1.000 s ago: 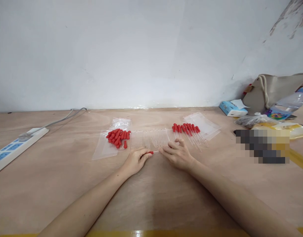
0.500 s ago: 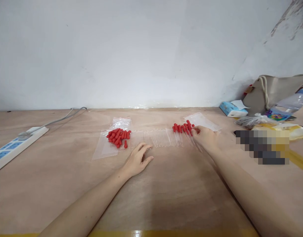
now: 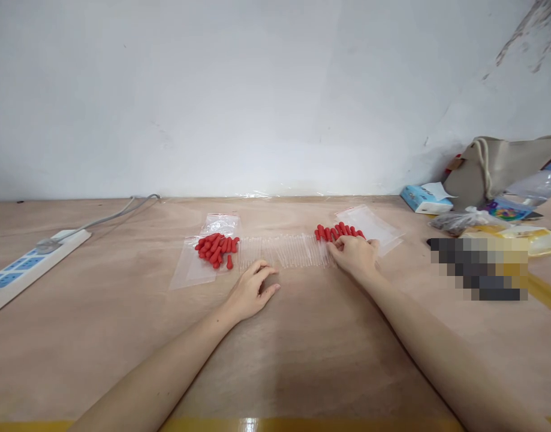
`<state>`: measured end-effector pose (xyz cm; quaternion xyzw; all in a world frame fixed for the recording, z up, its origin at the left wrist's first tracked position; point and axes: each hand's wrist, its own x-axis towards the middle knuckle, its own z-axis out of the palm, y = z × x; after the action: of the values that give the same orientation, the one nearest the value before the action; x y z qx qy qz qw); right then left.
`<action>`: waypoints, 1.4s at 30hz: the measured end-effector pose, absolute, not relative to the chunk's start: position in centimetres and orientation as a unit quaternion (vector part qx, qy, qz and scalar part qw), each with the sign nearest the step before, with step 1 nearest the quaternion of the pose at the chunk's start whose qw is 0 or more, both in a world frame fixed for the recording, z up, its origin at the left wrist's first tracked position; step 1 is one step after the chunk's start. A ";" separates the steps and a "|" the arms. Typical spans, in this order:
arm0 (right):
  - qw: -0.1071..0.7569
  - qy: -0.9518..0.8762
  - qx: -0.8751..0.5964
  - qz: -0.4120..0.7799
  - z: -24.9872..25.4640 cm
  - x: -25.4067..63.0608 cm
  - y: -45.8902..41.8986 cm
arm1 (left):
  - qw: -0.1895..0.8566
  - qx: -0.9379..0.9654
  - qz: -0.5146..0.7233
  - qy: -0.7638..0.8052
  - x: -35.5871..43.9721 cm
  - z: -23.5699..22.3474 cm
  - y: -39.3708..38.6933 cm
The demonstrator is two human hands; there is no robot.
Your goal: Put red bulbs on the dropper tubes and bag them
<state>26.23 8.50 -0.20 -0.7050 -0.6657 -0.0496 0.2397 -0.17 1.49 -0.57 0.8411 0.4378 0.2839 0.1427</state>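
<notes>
My left hand (image 3: 252, 291) rests on the table, thumb and fingers apart and holding nothing, just in front of a row of clear, thin dropper tubes (image 3: 293, 251). Left of the row lies a heap of red dropper bulbs (image 3: 212, 248), with a single one lying slightly apart. At the row's right end, several droppers with red bulbs (image 3: 342, 228) lie side by side. Over their tubes reaches my right hand (image 3: 355, 255), fingers bent and somewhat apart, with nothing visible held in it. It hides the lower parts of those droppers.
Clear plastic bags (image 3: 192, 264) lie under and behind the bulb heap, and another bag (image 3: 374, 225) behind the droppers. A white power strip (image 3: 36, 264) sits at left. At right are a blue tissue pack (image 3: 425, 199), a grey bag (image 3: 513, 162) and a pixelated dark object (image 3: 477, 270).
My right hand has moved left and let go of the dropper it pinched, which now lies beside the others. My left hand has stayed in place.
</notes>
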 end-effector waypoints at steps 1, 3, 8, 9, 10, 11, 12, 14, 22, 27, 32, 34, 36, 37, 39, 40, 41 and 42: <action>0.234 -0.661 -0.711 -0.050 -0.2 26.3 8.6 | 0.143 0.841 0.284 0.437 -0.2 -0.6 1.5; 0.219 -0.654 -0.723 -0.053 -0.2 26.6 8.7 | 0.143 0.842 0.284 0.435 -0.2 -0.6 1.5; 0.206 -0.635 -0.742 -0.054 -0.1 27.1 8.8 | 0.135 0.845 0.282 0.433 -0.2 -0.6 1.5; 0.216 -0.636 -0.739 -0.052 -0.1 27.0 8.7 | 0.134 0.845 0.281 0.434 -0.2 -0.6 1.5; 0.228 -0.640 -0.732 -0.050 -0.2 26.9 8.7 | 0.134 0.846 0.280 0.434 -0.3 -0.6 1.5; 0.242 -0.645 -0.723 -0.047 -0.2 26.7 8.6 | 0.134 0.846 0.280 0.434 -0.3 -0.7 1.5; 0.252 -0.651 -0.714 -0.045 -0.3 26.5 8.6 | 0.134 0.846 0.280 0.434 -0.3 -0.7 1.5; 0.263 -0.657 -0.705 -0.044 -0.4 26.1 8.5 | 0.135 0.846 0.281 0.433 -0.2 -0.7 1.5; 0.247 -0.644 -0.722 -0.045 -0.9 26.5 8.8 | 0.132 0.846 0.279 0.434 -0.2 -0.7 1.6; 0.237 -0.642 -0.728 -0.037 -0.8 26.7 8.8 | 0.130 0.846 0.281 0.433 -0.2 -0.6 1.5; 0.218 -0.662 -0.717 -0.011 -0.2 26.1 8.4 | 0.129 0.847 0.279 0.434 -0.2 -0.6 1.5; 0.190 -0.663 -0.725 -0.001 0.1 25.8 8.3 | 0.124 0.847 0.283 0.433 -0.2 -0.6 1.5; 0.158 -0.665 -0.730 0.000 0.3 25.5 8.2 | 0.107 0.842 0.293 0.440 -0.1 -0.6 1.5; 0.142 -0.666 -0.732 -0.005 0.3 25.4 8.2 | 0.094 0.837 0.299 0.448 -0.1 -0.6 1.5; 0.114 -0.670 -0.733 -0.024 0.5 24.9 8.1 | 0.064 0.825 0.307 0.470 0.0 -0.8 1.6; 0.102 -0.670 -0.734 -0.035 0.5 24.7 8.1 | 0.047 0.818 0.311 0.482 0.0 -0.9 1.6; 0.091 -0.671 -0.735 -0.044 0.5 24.4 8.1 | 0.030 0.811 0.312 0.494 0.1 -0.9 1.7; 0.082 -0.671 -0.735 -0.049 0.6 24.2 8.0 | 0.012 0.804 0.310 0.507 0.1 -0.9 1.8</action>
<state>24.17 8.03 0.55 -0.7351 -0.6712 -0.0489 0.0816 0.06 1.76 -0.90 0.8040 0.5071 0.3102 0.0123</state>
